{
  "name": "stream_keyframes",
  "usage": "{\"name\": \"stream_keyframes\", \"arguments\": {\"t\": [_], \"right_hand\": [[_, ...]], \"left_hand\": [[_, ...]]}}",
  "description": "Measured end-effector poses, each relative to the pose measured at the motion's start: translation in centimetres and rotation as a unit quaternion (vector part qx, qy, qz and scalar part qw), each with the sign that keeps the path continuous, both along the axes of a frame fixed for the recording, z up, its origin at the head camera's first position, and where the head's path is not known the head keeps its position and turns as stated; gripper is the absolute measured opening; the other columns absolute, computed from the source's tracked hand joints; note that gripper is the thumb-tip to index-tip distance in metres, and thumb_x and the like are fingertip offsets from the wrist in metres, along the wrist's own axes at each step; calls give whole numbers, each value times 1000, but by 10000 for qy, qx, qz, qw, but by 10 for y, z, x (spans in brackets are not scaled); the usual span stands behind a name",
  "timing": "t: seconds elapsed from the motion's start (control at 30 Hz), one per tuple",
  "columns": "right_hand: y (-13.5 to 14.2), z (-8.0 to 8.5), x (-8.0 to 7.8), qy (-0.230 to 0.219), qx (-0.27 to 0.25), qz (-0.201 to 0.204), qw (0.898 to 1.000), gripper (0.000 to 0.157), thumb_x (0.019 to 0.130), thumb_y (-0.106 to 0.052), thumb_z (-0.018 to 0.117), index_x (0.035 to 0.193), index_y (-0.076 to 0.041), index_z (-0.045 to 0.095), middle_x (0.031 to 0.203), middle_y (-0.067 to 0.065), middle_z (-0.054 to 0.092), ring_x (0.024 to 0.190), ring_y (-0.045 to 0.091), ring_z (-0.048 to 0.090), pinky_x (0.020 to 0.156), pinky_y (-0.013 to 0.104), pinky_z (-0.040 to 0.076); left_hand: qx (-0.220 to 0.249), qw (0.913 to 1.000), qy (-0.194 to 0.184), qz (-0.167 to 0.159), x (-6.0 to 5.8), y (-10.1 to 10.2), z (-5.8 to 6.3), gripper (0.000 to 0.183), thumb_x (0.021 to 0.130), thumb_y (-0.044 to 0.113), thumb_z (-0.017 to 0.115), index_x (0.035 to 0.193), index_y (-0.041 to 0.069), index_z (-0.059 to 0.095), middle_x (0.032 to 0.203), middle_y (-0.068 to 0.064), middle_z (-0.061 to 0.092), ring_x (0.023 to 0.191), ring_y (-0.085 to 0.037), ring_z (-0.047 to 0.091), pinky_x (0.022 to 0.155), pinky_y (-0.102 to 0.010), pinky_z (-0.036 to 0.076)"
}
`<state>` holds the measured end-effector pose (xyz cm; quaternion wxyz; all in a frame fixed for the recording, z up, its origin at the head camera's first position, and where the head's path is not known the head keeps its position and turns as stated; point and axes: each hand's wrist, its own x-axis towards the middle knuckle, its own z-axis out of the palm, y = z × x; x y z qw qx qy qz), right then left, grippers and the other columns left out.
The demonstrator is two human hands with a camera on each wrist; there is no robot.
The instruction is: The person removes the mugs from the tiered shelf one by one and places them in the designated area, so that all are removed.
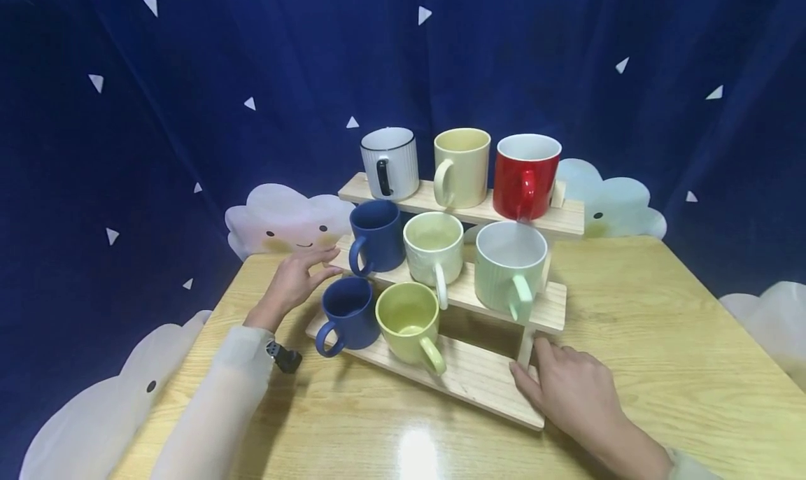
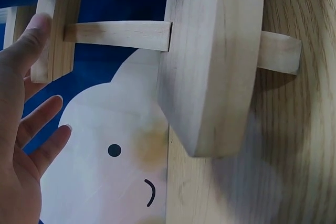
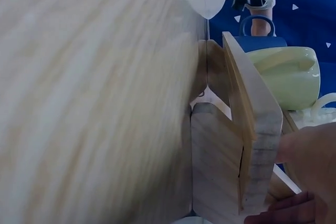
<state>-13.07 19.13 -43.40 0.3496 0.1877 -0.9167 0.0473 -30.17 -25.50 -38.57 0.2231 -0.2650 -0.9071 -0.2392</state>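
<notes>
A three-tier wooden mug rack (image 1: 485, 378) stands at an angle on the table. My left hand (image 1: 291, 284) grips the left end of its middle shelf; in the left wrist view the thumb (image 2: 39, 24) lies on the board's end and the lower fingers are spread off it. My right hand (image 1: 576, 389) holds the right end near the bottom shelf, thumb at the board, other fingers partly hidden behind the support. Two blue mugs (image 1: 378, 238) stand on the left, a yellow-green mug (image 1: 406, 326) on the bottom shelf, cream (image 1: 434, 245) and mint mugs (image 1: 510, 270) on the middle.
The top shelf bears a white mug (image 1: 393, 161) with a black handle, a pale yellow mug (image 1: 466, 168) and a red mug (image 1: 525, 179). A wooden table (image 1: 648, 340) lies beneath the rack. Behind hangs a dark blue curtain (image 1: 302, 60) with white triangles and cloud shapes.
</notes>
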Motion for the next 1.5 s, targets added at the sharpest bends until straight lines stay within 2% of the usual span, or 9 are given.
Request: {"name": "stream_keyframes", "arguments": {"t": [0.23, 0.6, 0.7, 0.8, 0.93, 1.07, 1.3, 1.37, 1.5], "right_hand": [[-4, 3, -1, -248, -103, -160, 9995, 43, 81, -47, 58, 81, -4, 56, 50, -8, 30, 39, 10, 28, 32, 25, 21], [-5, 5, 1, -668, -239, -458, 9964, 40, 77, -42, 63, 84, -3, 59, 50, -6, 33, 40, 14, 33, 32, 30, 24], [-2, 7, 2, -963, -389, -612, 9927, 37, 78, -39, 63, 88, -3, 60, 50, -5, 34, 40, 15, 36, 32, 31, 25], [6, 9, 1, -1407, -617, -805, 9848, 35, 80, -36, 62, 94, -4, 60, 52, -4, 38, 43, 16, 40, 33, 32, 28], [18, 11, -1, -1767, -809, -930, 9765, 24, 84, -33, 60, 91, -10, 56, 53, -3, 40, 45, 18, 42, 34, 34, 29], [30, 11, -5, -1667, -829, -832, 9790, 21, 84, -30, 60, 87, -12, 52, 51, -3, 38, 43, 19, 39, 33, 33, 27], [48, 13, -12, -1883, -901, -795, 9747, 23, 87, -29, 58, 95, -8, 53, 55, 1, 45, 47, 23, 46, 35, 37, 32], [53, 14, -14, -1941, -878, -788, 9739, 24, 89, -29, 58, 98, -7, 53, 57, 3, 47, 49, 25, 49, 36, 39, 34], [63, 15, -19, -1908, -845, -781, 9749, 21, 89, -28, 57, 93, -8, 51, 58, 4, 48, 51, 28, 52, 37, 42, 36]], "left_hand": [[-11, 10000, 11, 49, 0, -1, 0, 46, 85, 33, 76, 124, 10, 68, 130, -8, 62, 124, -37, 53, 104, -55, 39], [-1, 10000, 35, 16, 2, 2, 0, 45, 85, 31, 77, 125, 11, 68, 131, -8, 62, 124, -35, 54, 104, -53, 40], [-18, 10000, 56, -46, 3, 5, 0, 45, 85, 31, 76, 124, 11, 68, 131, -8, 62, 122, -35, 55, 104, -51, 40], [-81, 9998, 87, -153, 5, 10, 1, 43, 86, 30, 75, 124, 11, 68, 130, -7, 62, 121, -35, 56, 104, -51, 41], [-69, 9992, 257, -313, 8, 19, 1, 40, 85, 27, 76, 121, 10, 70, 127, -10, 64, 119, -35, 58, 102, -52, 42], [-18, 9989, 362, -299, 12, 28, 0, 38, 85, 27, 77, 119, 10, 71, 126, -8, 65, 117, -30, 59, 102, -46, 44], [17, 9997, 230, -100, 20, 41, -4, 40, 88, 32, 73, 123, 14, 69, 130, -2, 63, 117, -26, 60, 100, -42, 46], [62, 9995, 298, -103, 22, 45, -5, 39, 88, 32, 72, 123, 14, 69, 129, -2, 64, 116, -26, 61, 99, -42, 47], [145, 9984, 527, -156, 24, 52, -7, 38, 88, 30, 73, 122, 14, 70, 126, -3, 65, 114, -25, 62, 97, -42, 49]]}}
